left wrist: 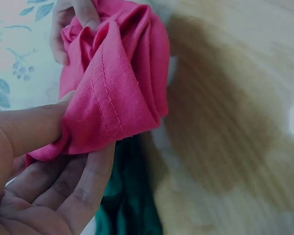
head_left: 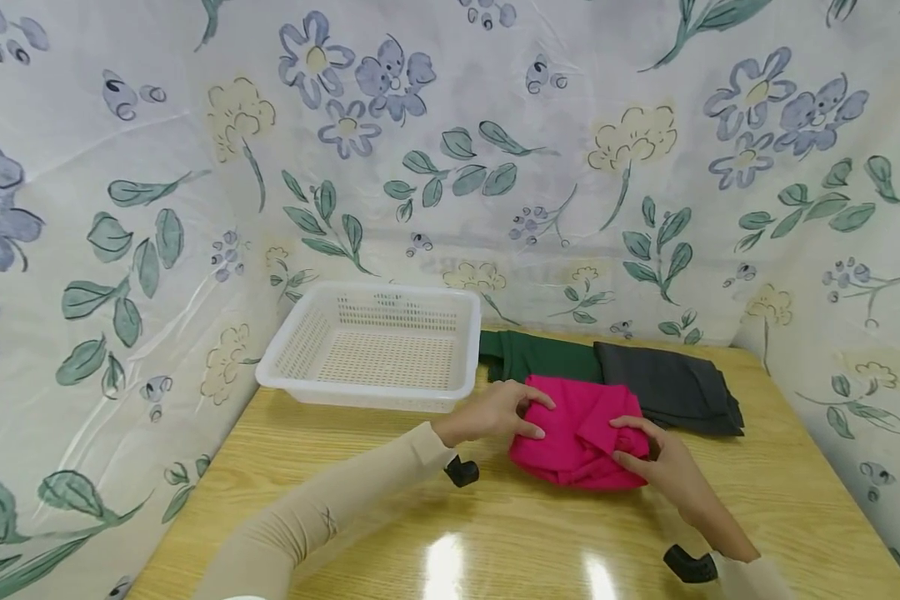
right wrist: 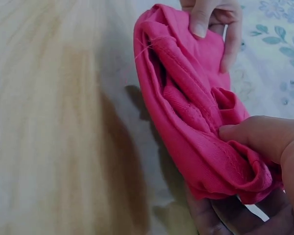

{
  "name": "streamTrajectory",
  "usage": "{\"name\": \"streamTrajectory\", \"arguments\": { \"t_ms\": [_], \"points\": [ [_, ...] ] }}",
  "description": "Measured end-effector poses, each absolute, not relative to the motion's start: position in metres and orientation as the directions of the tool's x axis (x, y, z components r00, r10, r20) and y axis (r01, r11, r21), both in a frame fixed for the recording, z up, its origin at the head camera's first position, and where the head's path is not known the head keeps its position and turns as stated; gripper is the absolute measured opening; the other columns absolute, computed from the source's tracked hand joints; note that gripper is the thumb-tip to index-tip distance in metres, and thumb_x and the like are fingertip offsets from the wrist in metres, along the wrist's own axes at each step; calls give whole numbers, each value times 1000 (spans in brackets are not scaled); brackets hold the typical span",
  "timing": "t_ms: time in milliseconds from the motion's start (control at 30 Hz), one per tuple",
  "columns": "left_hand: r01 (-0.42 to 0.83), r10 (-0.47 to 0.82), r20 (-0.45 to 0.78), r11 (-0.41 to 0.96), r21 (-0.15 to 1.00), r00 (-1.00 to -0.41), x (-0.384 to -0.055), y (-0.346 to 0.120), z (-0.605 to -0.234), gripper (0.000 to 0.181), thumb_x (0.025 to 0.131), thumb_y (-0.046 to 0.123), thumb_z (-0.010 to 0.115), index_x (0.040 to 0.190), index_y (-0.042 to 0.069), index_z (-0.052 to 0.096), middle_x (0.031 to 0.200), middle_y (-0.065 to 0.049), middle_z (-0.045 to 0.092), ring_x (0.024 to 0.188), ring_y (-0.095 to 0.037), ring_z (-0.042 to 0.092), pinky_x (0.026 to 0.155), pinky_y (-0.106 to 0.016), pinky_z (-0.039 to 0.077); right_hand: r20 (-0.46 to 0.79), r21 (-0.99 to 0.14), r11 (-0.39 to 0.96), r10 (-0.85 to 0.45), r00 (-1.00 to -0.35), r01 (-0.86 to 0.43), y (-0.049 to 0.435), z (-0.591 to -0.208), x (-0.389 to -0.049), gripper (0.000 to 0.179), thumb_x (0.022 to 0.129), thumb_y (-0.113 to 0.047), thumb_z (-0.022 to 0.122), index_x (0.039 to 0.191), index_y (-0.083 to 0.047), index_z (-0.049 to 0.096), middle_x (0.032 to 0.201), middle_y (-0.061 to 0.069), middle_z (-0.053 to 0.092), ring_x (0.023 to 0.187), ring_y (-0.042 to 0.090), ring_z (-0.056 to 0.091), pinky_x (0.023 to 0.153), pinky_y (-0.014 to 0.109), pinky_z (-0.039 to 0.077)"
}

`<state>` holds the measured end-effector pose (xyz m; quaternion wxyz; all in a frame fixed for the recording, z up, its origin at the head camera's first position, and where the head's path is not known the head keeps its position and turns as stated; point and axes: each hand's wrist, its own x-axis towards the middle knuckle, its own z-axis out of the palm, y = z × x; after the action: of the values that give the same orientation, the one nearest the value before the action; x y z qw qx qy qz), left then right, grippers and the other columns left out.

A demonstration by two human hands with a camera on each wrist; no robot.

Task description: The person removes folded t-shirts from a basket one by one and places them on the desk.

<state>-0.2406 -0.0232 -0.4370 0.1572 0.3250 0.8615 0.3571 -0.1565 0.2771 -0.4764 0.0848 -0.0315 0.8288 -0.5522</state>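
A folded bundle of bright pink cloth [head_left: 570,433], with stitched hems showing in both wrist views, is held between my two hands over the table. My left hand [head_left: 498,412] grips its left end, thumb on top and fingers beneath, as the left wrist view shows. At the right end my right hand [head_left: 667,471] pinches the cloth, its thumb [right wrist: 250,134] pressed on the folds and fingers under them. Whether the bundle is a whole garment, and of which kind, I cannot tell.
Behind the bundle lie a folded dark green cloth [head_left: 547,354] and a folded dark grey cloth [head_left: 667,387]. A white plastic basket [head_left: 465,358] with perforated sides stands at the back left of the wooden table [head_left: 390,500]. Floral sheeting [head_left: 450,233] surrounds the table.
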Motion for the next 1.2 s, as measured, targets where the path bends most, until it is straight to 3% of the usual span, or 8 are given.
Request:
{"name": "streamTrajectory", "arguments": {
  "t_ms": [133,367,567,767,933,1133,1200],
  "points": [
    [449,684,-51,531,719,-728,-237,-22,-442,40,87,22,85,125,18,74,66,5,42,67,-8,40,61,-22,33,-119,-919,390,-148,-982,53,278,-482,-154,54,94,-15,78,143,-11,56,110,14,59,87,20,59,68,30,51],
    [459,683,-72,562,688,-727,-235,-20,-453,40,87,25,85,126,20,74,63,7,39,64,-7,36,59,-22,31,-138,-921,383,-147,-979,72,278,-486,-151,53,93,-15,78,142,-10,57,119,18,54,87,21,58,63,31,50],
    [439,685,-89,556,706,-723,-234,-21,-462,40,87,24,86,125,20,75,61,7,40,63,-7,36,59,-22,32,-133,-907,418,-148,-980,60,279,-491,-151,51,92,-15,79,139,-11,60,134,16,49,103,25,52,74,28,48],
    [435,701,-95,537,723,-707,-234,-23,-464,40,87,21,85,126,17,75,57,7,38,60,-7,36,58,-22,32,-161,-888,452,-136,-978,84,280,-492,-150,52,91,-19,80,139,-12,61,138,17,47,116,32,43,77,30,45],
    [429,712,-122,541,723,-692,-234,-25,-465,42,87,18,85,127,13,74,56,9,34,60,-6,34,57,-21,31,-206,-877,466,-138,-969,120,281,-492,-151,54,92,-21,80,141,-11,60,138,20,45,120,34,39,71,31,42],
    [428,723,-145,545,721,-676,-235,-26,-468,44,86,14,85,129,10,73,61,5,52,61,-5,44,58,-19,38,-217,-866,486,-157,-963,116,286,-496,-152,55,93,-21,78,143,-9,58,129,17,46,112,32,40,65,33,38],
    [423,722,-153,549,721,-675,-234,-26,-468,45,87,13,85,129,10,73,64,3,57,61,-5,49,59,-18,42,-223,-867,484,-160,-962,120,287,-496,-152,55,93,-21,79,143,-9,59,123,16,47,102,29,43,63,31,37]
  ]
}}
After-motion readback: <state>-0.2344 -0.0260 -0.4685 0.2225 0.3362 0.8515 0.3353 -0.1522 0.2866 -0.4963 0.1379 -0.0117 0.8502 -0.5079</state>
